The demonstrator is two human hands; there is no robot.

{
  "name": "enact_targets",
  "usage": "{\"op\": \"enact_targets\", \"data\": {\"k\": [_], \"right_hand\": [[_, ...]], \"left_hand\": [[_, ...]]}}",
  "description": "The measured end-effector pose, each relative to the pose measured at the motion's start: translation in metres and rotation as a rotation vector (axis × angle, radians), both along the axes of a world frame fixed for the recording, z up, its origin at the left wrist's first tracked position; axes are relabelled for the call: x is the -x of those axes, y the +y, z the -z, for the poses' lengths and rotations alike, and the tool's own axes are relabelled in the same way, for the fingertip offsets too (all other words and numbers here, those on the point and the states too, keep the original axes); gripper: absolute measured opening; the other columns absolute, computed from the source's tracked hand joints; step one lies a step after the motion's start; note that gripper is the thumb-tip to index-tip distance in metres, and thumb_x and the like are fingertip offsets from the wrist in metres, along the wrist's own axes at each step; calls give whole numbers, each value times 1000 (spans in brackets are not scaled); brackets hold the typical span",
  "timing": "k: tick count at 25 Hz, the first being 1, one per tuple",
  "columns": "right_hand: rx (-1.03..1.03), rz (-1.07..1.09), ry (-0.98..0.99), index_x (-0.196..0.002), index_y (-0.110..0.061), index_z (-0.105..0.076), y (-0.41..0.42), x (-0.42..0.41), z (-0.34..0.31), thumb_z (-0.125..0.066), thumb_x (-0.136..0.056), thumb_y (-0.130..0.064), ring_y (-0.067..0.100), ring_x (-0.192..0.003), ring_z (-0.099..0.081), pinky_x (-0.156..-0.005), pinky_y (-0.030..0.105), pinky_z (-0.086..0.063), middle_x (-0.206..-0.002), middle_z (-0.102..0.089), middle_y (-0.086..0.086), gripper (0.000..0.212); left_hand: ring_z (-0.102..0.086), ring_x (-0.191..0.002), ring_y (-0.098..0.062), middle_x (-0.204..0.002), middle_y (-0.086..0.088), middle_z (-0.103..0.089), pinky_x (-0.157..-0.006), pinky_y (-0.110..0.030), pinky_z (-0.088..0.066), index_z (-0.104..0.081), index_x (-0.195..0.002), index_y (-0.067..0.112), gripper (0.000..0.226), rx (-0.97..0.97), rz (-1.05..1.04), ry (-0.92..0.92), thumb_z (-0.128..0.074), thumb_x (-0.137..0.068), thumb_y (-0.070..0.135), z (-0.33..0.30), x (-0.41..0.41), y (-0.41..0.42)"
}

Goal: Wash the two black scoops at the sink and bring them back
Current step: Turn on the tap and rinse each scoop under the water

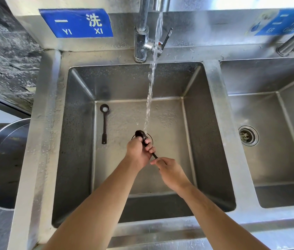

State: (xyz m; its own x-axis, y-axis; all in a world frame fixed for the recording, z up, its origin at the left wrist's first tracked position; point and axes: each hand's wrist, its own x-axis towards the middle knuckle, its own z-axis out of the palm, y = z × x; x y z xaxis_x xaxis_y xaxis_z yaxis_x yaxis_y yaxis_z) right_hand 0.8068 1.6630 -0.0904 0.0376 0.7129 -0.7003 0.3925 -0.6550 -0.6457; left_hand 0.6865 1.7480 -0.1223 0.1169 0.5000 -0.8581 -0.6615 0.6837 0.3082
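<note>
Sink (81,123) under blue "YI XI" sign (76,23), scoop (140,135) in both hands.

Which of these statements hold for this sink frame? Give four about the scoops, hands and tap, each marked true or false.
1. Water runs from the faucet. True.
2. Both hands hold one scoop: left hand near the bowl, right hand on the handle end of the held scoop. True.
3. The second scoop lies in the right basin. False: it lies on the floor of the left basin.
4. The second scoop's bowl is clean. False: something white sits in it.
</note>
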Motion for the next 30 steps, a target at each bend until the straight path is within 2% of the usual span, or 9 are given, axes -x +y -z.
{"op": "enact_targets", "data": {"k": [4,9,13,16,19,24,26,28,30], "right_hand": [[-59,-51,-68,-102,-27,-69,-7,1,3,-41,-103,-44,4,-44,-42,-46,23,-33,-54,-52,-10,33],[3,129,42,-103,-1,-69,-8,2,3,-42,-104,-20,7,-47,-35,-48,26,-28,-58,-43,-6,34],[86,263,178,-93,2,-65,-6,1,-3,-39,-104,-10,10,-43,-40,-44,27,-32,-60,-52,0,31],[-114,74,-131,-104,-14,-70,-8,-1,-5,-43,-106,-14,4,-58,-51,-47,11,-36,-76,-61,-4,27],[-262,-13,-331,-138,-22,-61,-12,-2,-3,-43,-108,-16,6,-77,-56,-63,5,-43,-106,-61,5,35],[-201,117,-207,-131,-31,-66,-11,-1,-1,-41,-106,-20,4,-72,-62,-51,6,-45,-108,-69,9,37],[-173,196,-128,-125,-30,-70,-13,-5,2,-46,-103,-20,10,-79,-69,-62,13,-53,-104,-74,2,34],[-89,242,-108,-114,-26,-72,-17,-11,4,-49,-101,-20,11,-75,-69,-64,23,-56,-91,-75,-4,27],[-33,217,-126,-99,-26,-72,-19,-22,9,-52,-99,-21,9,-62,-62,-54,22,-51,-77,-71,-6,20]], "left_hand": [[-41,-50,-21,-65,-8,-52,-53,-32,-35,-46,-83,10,23,-46,13,-21,-28,-96,8,-7,-1,1],[-65,-66,-26,-76,-10,-69,-62,-35,-48,-56,-94,11,29,-81,190,1,-29,-106,15,-5,-4,-17],[-71,-73,-24,-89,-14,-75,-53,-29,-52,-65,-106,5,20,-141,418,92,-45,-102,3,-1,-6,-36],[-69,-79,-23,-93,-13,-74,-66,-38,-57,-72,-106,6,19,-191,473,171,-54,-100,5,4,-8,-44],[-68,-87,-22,-97,-13,-74,-92,-49,-54,-74,-113,6,23,-212,521,124,-55,-99,6,6,-7,-48],[-75,-81,-18,-94,-9,-78,-75,-37,-61,-75,-108,9,16,-214,483,109,-65,-96,8,3,-11,-52],[-76,-80,-22,-91,-11,-78,-76,-40,-61,-73,-103,9,11,-201,411,164,-69,-94,9,6,-15,-49],[-75,-79,-26,-90,-13,-77,-71,-38,-59,-70,-103,10,10,-177,351,236,-70,-93,9,8,-21,-44],[-74,-78,-26,-90,-13,-76,-67,-35,-59,-71,-103,11,12,-182,318,308,-73,-91,11,14,-30,-37]]}}
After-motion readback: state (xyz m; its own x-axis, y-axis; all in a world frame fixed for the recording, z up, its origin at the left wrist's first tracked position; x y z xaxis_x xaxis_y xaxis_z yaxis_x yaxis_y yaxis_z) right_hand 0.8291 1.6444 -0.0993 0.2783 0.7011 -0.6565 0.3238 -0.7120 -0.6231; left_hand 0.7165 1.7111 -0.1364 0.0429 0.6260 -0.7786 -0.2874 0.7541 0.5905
